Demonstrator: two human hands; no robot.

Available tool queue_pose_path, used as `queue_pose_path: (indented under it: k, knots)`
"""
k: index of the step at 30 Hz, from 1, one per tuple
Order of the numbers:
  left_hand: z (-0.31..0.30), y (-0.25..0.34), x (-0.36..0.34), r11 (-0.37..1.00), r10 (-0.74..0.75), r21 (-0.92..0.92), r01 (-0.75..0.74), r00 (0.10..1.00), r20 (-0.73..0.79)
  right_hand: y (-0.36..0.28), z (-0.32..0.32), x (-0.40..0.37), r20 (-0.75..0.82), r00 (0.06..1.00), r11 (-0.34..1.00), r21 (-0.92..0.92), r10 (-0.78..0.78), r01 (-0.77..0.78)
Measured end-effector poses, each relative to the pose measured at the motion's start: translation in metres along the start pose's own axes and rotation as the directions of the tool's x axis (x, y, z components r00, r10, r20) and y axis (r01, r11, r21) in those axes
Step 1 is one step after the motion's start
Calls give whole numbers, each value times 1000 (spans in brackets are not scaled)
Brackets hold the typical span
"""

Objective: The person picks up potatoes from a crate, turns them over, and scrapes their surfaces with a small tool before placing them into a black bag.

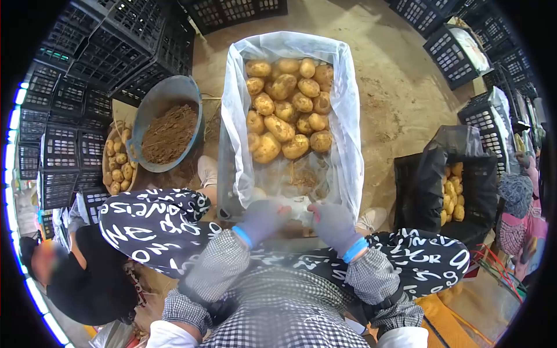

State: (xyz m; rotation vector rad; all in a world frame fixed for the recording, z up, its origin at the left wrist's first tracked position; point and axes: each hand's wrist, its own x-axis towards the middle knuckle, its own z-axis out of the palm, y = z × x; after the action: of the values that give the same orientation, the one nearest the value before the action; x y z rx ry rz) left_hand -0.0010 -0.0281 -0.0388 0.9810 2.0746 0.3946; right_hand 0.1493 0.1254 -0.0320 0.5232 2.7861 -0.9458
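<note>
A crate lined with a translucent white plastic liner [233, 116] stands in front of me, between my feet. Several potatoes [281, 129] fill its far part, and loose soil lies on the liner nearer to me. Both hands wear grey gloves with blue cuffs. My left hand [262, 221] is closed on the liner's near edge, left of the middle. On the right, my right hand [335, 225] pinches the same edge. A bunched stretch of film runs between the two hands, and the fingertips are partly blurred.
Left of the crate stands a blue-grey tub of soil [168, 130], beside a basket of potatoes [119, 165]. Stacked black crates [125, 46] rise behind. At right is a black-lined crate [415, 191] holding potatoes. Another person [87, 278] sits at lower left.
</note>
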Motion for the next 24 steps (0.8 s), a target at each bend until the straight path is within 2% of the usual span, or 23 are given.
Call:
queue_pose_path:
  k: [3,6,7,8,10,12,14,15,16,19,20,22,23,24]
  knots:
    - [-17,14,-8,995,-91,-15,95,979,184,-7,6,-8,89,996,999,27,30,-32]
    - [-14,-7,25,994,-88,77,71,967,240,0,15,-10,132,991,997,67,19,-28]
    - [-20,-12,40,957,14,285,-53,991,137,-1,13,-7,159,987,998,55,27,-37]
    - [-27,-16,59,858,142,490,-153,988,59,-1,12,-7,184,982,998,41,38,-46]
    - [-24,-48,117,638,-47,758,136,989,-138,-2,11,-11,178,983,997,60,43,-54]
    - [-10,-125,168,724,-128,666,178,984,-124,1,10,-9,137,990,998,38,42,-48]
    - [-10,-158,182,727,-102,665,171,985,-142,1,17,-14,90,995,999,-8,38,-37]
    - [-13,-159,185,708,-61,689,157,985,-163,2,18,-14,71,997,999,9,42,-43]
    - [-17,-144,185,705,-112,677,210,976,-186,2,19,-13,52,998,999,25,47,-48]
    - [-41,-112,177,700,-98,705,115,993,-65,0,8,-14,-40,997,993,101,71,-67]
    - [-48,-93,166,838,-99,527,141,989,-106,0,3,-11,-76,994,989,133,80,-69]
    - [-66,-45,145,982,-133,111,155,974,-185,7,5,-2,-384,922,967,248,48,53]
    - [-77,-23,133,922,-283,-249,298,954,96,10,5,3,-529,847,950,286,49,124]
    - [-85,-4,121,704,-300,-518,485,865,403,9,3,7,-521,850,933,339,77,123]
